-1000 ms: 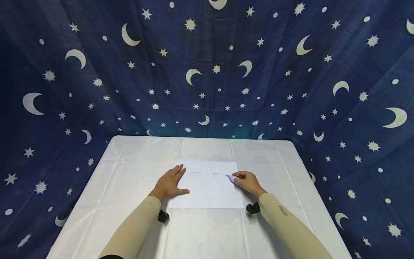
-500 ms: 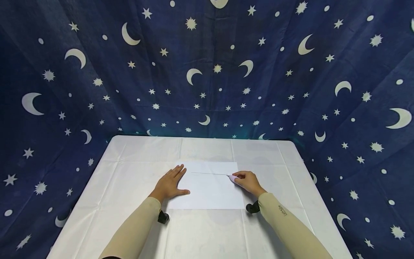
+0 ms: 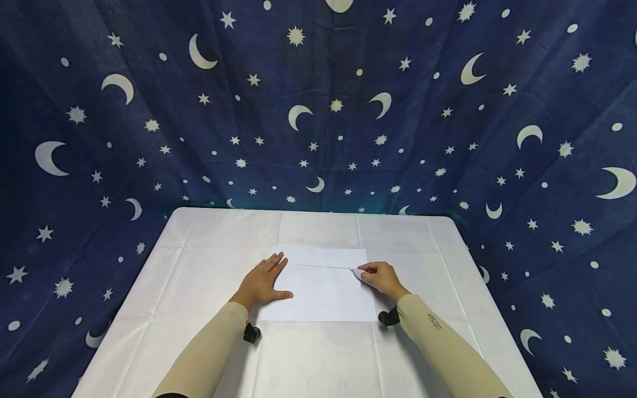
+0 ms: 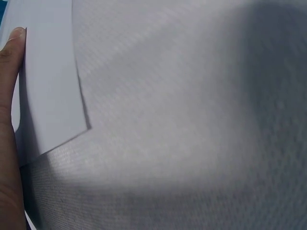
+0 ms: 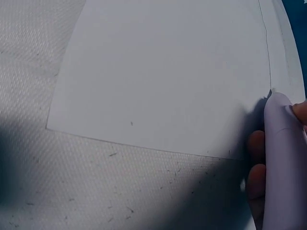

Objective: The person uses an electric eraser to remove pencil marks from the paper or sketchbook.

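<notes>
A white sheet of paper point(image 3: 323, 298) lies on the table, crossed near its far edge by a thin dark line point(image 3: 318, 266). My left hand point(image 3: 260, 283) rests on the paper's left side, fingers straight and thumb spread away from them. In the left wrist view its thumb point(image 4: 12, 57) lies along the sheet. My right hand point(image 3: 383, 279) grips a thick, pale-lavender pen-shaped tool point(image 3: 362, 276) near the paper's right edge. The tool's tip stands at the line's right end; in the right wrist view fingers point(image 5: 256, 179) curl against the lavender body point(image 5: 285, 158).
Wrinkled white cloth covers the table point(image 3: 219, 232). Small dark crumbs point(image 5: 129, 210) lie on the cloth beside the paper, and one speck sits on the sheet. A dark blue curtain point(image 3: 318, 127) with moons and stars hangs behind the table and along both sides.
The view has shifted very slightly. Both hands, the paper and the lavender tool keep nearly the same places, with the tip still at the line's right end.
</notes>
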`<action>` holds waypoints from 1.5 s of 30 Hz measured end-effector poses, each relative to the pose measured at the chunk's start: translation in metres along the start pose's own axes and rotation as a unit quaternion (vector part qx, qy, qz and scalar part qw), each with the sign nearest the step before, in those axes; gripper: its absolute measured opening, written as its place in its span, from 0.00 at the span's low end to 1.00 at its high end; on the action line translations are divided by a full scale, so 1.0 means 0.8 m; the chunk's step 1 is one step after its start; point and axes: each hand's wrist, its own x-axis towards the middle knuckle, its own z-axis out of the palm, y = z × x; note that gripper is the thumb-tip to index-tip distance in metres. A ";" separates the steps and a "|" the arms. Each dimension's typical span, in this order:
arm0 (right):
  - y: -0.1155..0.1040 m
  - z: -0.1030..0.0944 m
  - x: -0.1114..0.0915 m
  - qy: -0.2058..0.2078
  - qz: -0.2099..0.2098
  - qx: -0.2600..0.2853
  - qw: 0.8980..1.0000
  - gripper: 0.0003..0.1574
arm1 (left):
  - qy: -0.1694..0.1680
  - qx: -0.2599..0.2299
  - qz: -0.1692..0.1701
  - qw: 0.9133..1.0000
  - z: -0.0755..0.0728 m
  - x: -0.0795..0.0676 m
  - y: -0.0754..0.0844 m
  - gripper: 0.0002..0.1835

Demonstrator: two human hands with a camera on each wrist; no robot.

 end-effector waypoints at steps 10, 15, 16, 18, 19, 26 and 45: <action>-0.005 0.000 0.001 -0.007 0.009 -0.010 1.000 0.14 | -0.014 0.003 -0.006 1.000 -0.002 0.000 0.001 0.59; -0.005 0.000 0.002 -0.008 0.012 -0.015 1.000 0.14 | -0.021 -0.004 -0.011 1.000 -0.006 -0.001 0.005 0.59; -0.005 0.000 0.003 -0.009 0.014 -0.016 1.000 0.14 | -0.020 -0.003 -0.010 1.000 -0.007 -0.001 0.005 0.58; -0.005 -0.001 0.003 -0.010 0.016 -0.018 1.000 0.14 | -0.020 -0.002 -0.009 1.000 -0.007 -0.001 0.006 0.58; -0.005 -0.001 0.004 -0.010 0.019 -0.018 1.000 0.14 | -0.018 -0.002 -0.008 1.000 -0.007 -0.001 0.006 0.58; -0.008 0.001 0.006 -0.019 0.023 -0.027 0.999 0.15 | -0.011 -0.004 -0.002 1.000 -0.004 -0.001 0.002 0.59; -0.012 0.000 0.006 -0.024 0.038 -0.021 0.999 0.15 | -0.003 -0.019 0.003 1.000 -0.001 -0.001 0.000 0.59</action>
